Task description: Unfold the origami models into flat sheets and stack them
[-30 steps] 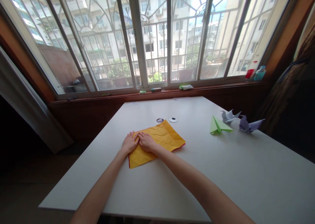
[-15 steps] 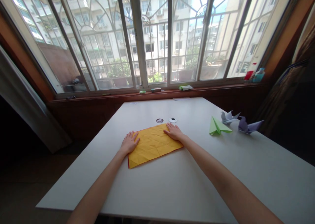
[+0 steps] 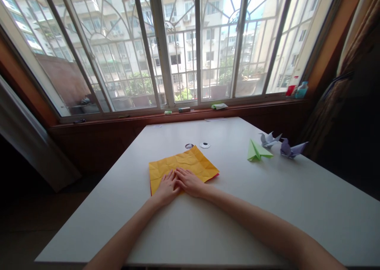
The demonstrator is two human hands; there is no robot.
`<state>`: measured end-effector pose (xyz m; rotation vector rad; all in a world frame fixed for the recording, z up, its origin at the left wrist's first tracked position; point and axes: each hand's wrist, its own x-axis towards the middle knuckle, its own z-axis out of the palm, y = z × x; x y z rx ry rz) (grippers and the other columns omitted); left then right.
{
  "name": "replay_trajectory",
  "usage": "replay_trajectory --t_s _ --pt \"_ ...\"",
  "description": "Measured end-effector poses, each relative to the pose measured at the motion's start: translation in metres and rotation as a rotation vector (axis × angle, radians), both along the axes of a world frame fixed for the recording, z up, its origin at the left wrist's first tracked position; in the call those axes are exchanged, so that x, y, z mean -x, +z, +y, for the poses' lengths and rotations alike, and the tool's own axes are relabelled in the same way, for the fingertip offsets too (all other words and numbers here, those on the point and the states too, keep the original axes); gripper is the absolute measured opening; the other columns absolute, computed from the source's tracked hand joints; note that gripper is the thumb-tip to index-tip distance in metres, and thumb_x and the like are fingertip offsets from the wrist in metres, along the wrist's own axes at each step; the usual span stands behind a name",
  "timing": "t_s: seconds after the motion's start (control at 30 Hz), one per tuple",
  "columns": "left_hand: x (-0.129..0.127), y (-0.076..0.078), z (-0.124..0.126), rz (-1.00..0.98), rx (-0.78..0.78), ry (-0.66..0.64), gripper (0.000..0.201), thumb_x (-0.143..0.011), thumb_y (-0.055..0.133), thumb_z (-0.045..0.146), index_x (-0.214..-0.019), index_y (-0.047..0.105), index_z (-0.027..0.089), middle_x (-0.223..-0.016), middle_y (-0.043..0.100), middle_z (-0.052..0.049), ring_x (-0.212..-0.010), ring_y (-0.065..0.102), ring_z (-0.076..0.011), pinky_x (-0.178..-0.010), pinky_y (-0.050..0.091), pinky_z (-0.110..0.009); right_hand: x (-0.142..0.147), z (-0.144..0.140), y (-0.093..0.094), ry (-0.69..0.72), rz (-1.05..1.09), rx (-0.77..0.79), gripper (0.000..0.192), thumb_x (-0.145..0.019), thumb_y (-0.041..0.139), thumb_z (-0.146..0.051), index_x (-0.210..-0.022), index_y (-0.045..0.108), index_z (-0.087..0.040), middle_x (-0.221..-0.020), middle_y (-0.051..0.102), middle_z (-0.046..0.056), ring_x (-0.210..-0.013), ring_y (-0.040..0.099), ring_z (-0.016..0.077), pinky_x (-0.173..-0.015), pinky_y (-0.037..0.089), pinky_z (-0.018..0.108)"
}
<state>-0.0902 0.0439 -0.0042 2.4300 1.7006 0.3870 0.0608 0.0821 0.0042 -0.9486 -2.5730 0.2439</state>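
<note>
Flattening a sheet of origami paper. The yellow paper sheet (image 3: 182,167), creased all over and showing a red underside at its right corner, lies on the white worktop (image 3: 267,206), well to the left of the green paper plane (image 3: 257,151). The left hand (image 3: 166,189) and right hand (image 3: 191,182) rest side by side on the sheet's near edge, both released, palms down and fingers spread, grasping nothing. The step in hand appears to be pressing the sheet flat. The next move probably calls for an even outward stroke along the paper, with one hand anchoring it so that it does not slide. Beyond the sheet lie two round discs (image 3: 196,145); just right of the plane stand two lilac paper cranes (image 3: 280,144).
</note>
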Motion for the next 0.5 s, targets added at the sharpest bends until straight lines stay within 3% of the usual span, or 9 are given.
replay_trajectory --t_s 0.2,0.37,0.5 --pt "0.006 0.01 -0.002 -0.002 0.038 -0.062 0.07 -0.079 0.04 0.063 -0.138 0.03 0.027 -0.149 0.021 -0.007 -0.138 0.014 -0.0269 -0.111 0.012 -0.045 -0.054 0.021 -0.007 -0.026 0.008 0.006 0.05 -0.088 0.039 -0.047 -0.128 0.048 -0.019 -0.137 0.044 0.008 -0.128 0.037 0.0214 -0.106 0.028 0.036" --pt "0.005 0.014 -0.002 -0.018 0.117 -0.063 0.075 -0.07 0.045 0.071 -0.135 0.036 0.034 -0.15 0.019 -0.005 -0.138 0.011 -0.0299 -0.11 0.011 -0.048 -0.124 0.05 -0.01 -0.301 0.147 -0.09 0.037 -0.083 0.047 -0.034 -0.111 0.059 -0.013 -0.122 0.057 0.016 -0.115 0.051 0.0271 -0.098 0.037 0.043" --pt "0.006 0.01 0.006 -0.038 0.089 0.129 0.07 -0.073 0.043 0.068 -0.133 0.04 0.032 -0.149 0.023 -0.005 -0.138 0.014 -0.0266 -0.11 0.01 -0.043 -0.184 0.057 -0.004 -0.551 0.354 -0.264 0.027 -0.081 0.044 -0.025 -0.102 0.057 -0.013 -0.112 0.061 0.017 -0.108 0.054 0.0265 -0.095 0.038 0.045"
